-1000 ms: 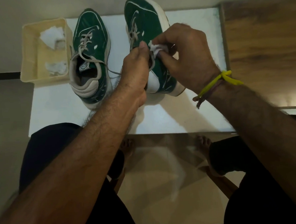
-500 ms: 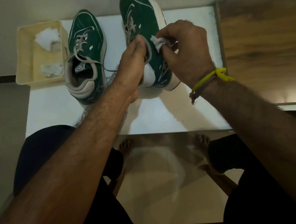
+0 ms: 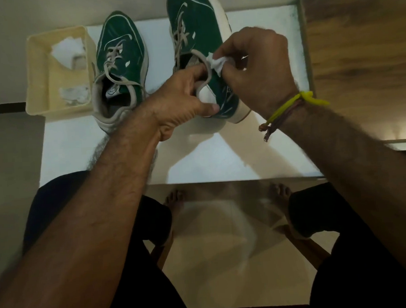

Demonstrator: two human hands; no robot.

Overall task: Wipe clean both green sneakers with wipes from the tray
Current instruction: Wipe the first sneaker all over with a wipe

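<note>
The right sneaker is held at its heel end by the left hand, whose fingers are hooked into the collar while the thumb is pressed against the white heel patch. A crumpled white wipe is pinched in the curled fingers of the right hand and laid against the collar's right edge. The shoe is tilted, its toe pointing far (the sole's rim is turned to the right). The left sneaker is left flat on the white table, just beside the cream tray at far left, in which two more wipes are seen. A yellow band is worn on the right wrist.
</note>
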